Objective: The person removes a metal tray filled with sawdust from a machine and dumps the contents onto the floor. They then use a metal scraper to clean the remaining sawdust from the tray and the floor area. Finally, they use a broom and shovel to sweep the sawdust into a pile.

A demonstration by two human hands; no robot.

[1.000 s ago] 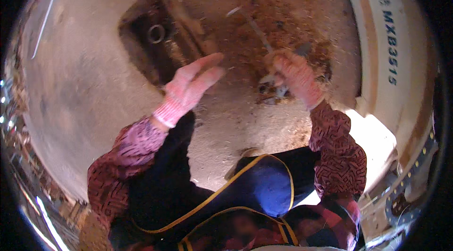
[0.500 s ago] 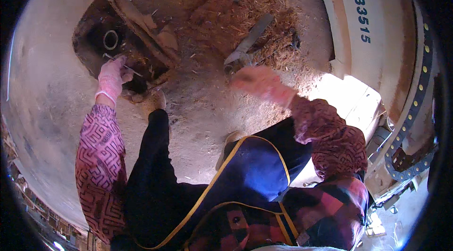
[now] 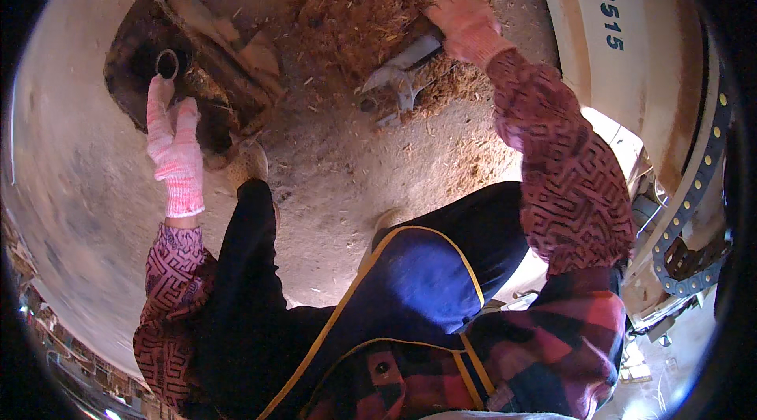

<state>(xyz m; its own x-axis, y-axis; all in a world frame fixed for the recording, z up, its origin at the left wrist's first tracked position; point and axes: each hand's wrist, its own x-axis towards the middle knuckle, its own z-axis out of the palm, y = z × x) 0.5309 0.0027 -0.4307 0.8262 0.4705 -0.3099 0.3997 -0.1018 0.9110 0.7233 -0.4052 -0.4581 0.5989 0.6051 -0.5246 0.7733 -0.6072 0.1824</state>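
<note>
My left hand [image 3: 175, 144], in a pink and white knit glove, reaches over a dark, worn open container [image 3: 130, 45]. Two of its fingers are stretched out and apart. The longer fingertip meets the lower edge of a pale ring [image 3: 166, 63] in the container; I cannot tell if it is hooked in. Out to the far right, my gloved right hand [image 3: 467, 22] is low over the sawdust, beside the upper end of a flat grey metal bar [image 3: 414, 51]. Its fingertips are blurred, and any grip is hidden. A silvery pronged metal piece [image 3: 405, 90] lies against the bar.
Brown sawdust and shavings [image 3: 355, 18] cover the floor beyond the bar. A large cream machine housing [image 3: 631, 65] rises at the right, with a black cable chain [image 3: 684, 207] along it. My shoe [image 3: 251, 164] is close to the container's near end.
My left hand has let go of the thin metal rod, which no longer shows, and its fingers have stretched toward the ring. My right hand has moved away from me, past the metal bar.
</note>
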